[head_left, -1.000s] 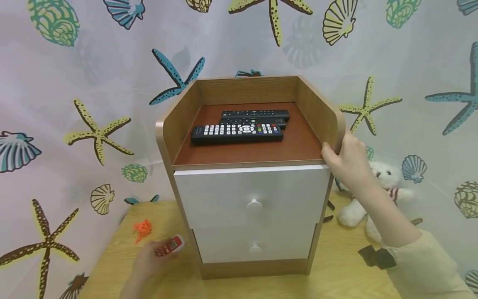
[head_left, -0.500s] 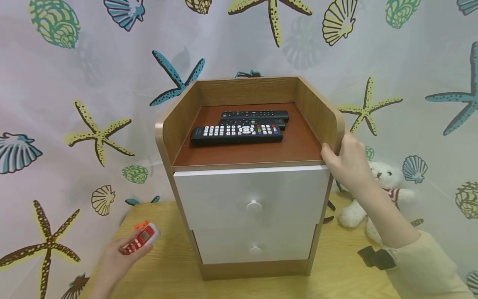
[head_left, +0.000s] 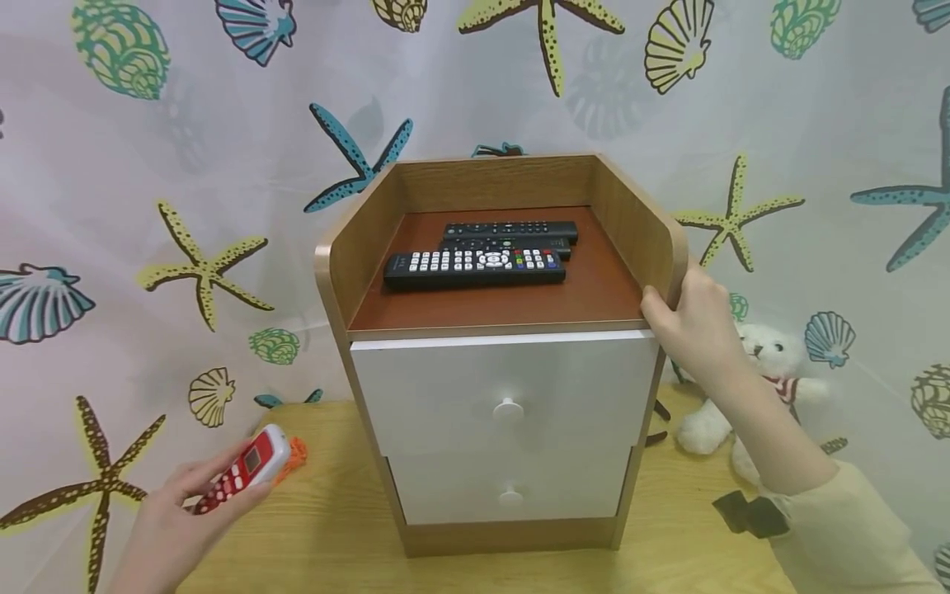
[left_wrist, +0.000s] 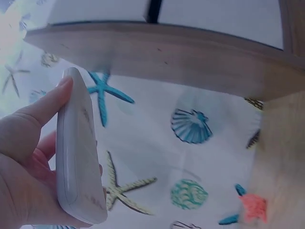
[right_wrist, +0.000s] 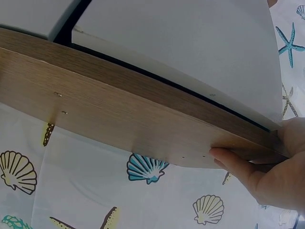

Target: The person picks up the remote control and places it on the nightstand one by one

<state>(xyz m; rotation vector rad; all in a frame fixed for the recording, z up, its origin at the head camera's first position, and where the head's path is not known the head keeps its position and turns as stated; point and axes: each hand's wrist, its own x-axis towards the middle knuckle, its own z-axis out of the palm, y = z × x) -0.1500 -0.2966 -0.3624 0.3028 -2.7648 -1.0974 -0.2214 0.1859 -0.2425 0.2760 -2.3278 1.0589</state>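
Observation:
My left hand (head_left: 174, 516) holds a red-and-white remote control (head_left: 241, 472) with a small screen and buttons, left of the cabinet and tilted up. From the left wrist view, the white back of the remote control (left_wrist: 78, 152) faces the camera, and the thumb lies along its edge. My right hand (head_left: 701, 322) grips the front of the cabinet's right side panel (head_left: 641, 223). In the right wrist view, the thumb of the right hand (right_wrist: 281, 176) presses the panel's outer face. The wooden cabinet has two white drawers (head_left: 505, 379) with round knobs; the upper drawer's top edge shows.
Several black remote controls (head_left: 475, 271) lie on the cabinet's brown-red top. A tangled orange bundle (head_left: 295, 455) sits on the wooden table (head_left: 334, 511), partly behind the held remote. A white teddy bear (head_left: 705, 427) and dark objects (head_left: 656, 437) are at the right. A patterned curtain hangs behind.
My left hand has moved left, away from the cabinet's lower side, carrying the red-and-white remote control. My right hand stays on the side panel.

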